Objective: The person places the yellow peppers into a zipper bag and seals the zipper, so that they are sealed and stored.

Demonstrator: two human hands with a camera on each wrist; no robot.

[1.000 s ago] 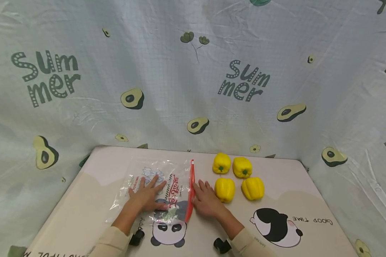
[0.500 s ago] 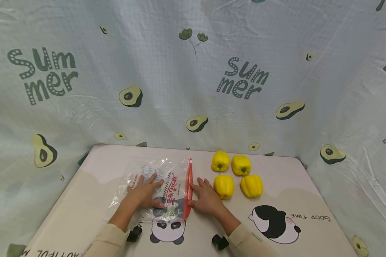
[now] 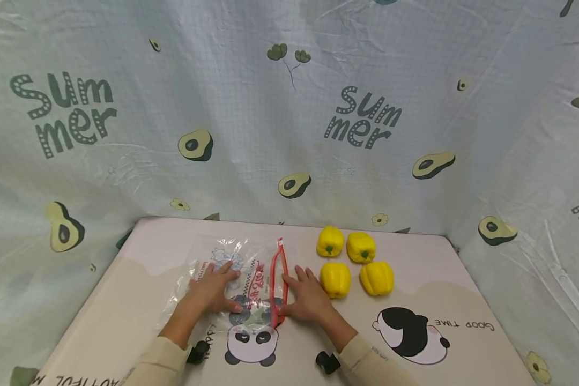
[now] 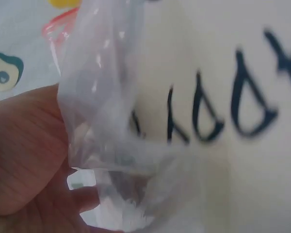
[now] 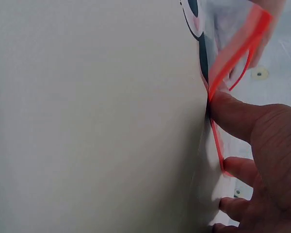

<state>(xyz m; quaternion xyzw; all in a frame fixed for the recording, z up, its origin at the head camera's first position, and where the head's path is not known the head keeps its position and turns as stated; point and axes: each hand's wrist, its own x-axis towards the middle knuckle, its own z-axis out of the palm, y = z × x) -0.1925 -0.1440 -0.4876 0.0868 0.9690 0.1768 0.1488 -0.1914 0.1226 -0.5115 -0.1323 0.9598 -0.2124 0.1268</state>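
Note:
A clear plastic zip bag [image 3: 241, 257] with printed lettering and a red zip edge [image 3: 273, 279] lies flat on the table. My left hand [image 3: 209, 292] rests on its body with fingers spread. Loose clear film [image 4: 102, 97] bulges up beside that hand in the left wrist view. At the bag's mouth, my right hand [image 3: 310, 297] touches the red edge with thumb and index finger, which stand apart. The two red lips are parted in a narrow loop. Up close in the right wrist view, the thumb [image 5: 237, 116] presses against the red strip [image 5: 233, 56].
Several yellow bell peppers [image 3: 335, 280] stand grouped just right of my right hand. The table [image 3: 415, 268] bears printed cartoon animals and lettering. A patterned curtain [image 3: 246, 107] hangs behind the table and along its sides.
The red edges, together at first, have spread apart into a loop, one lip shifting left. My right thumb has moved left onto the edge. The left hand has slid slightly left.

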